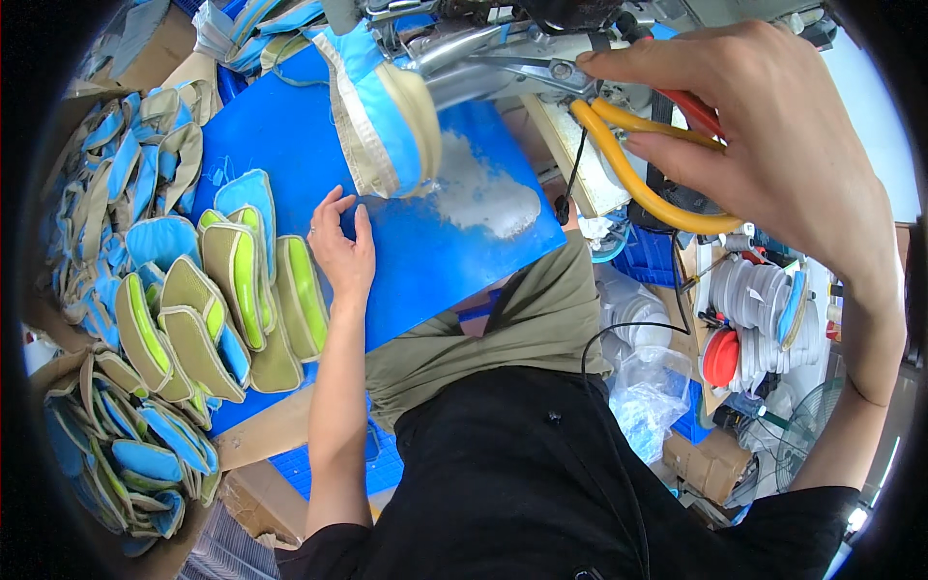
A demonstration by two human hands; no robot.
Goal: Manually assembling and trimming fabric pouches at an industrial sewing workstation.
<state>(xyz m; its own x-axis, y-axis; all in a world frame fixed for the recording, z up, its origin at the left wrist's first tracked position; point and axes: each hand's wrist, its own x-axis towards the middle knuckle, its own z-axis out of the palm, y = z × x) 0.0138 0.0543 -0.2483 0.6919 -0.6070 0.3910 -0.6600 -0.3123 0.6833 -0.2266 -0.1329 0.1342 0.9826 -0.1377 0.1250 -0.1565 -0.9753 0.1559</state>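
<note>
My right hand (764, 126) is closed round a pair of scissors with yellow loop handles (628, 179) and a red part between them. Their metal blades point left, in front of the sewing machine (483, 82). A curved blue and beige fabric piece (391, 121), shaped like a slipper upper, hangs at the end of the machine's metal arm. Just below it, my left hand (343, 246) is open, thumb and fingers apart, with nothing in it. It is over the blue tabletop (406, 280), right of several beige, green and blue padded pieces (232, 290).
A box of blue and beige pieces (135, 164) stands at the far left. Another box (184, 522) below it holds padded pieces (135, 464). On the right are white spools (754, 300), a red spool (720, 358), a fan (812, 425) and a hanging black cable (604, 333).
</note>
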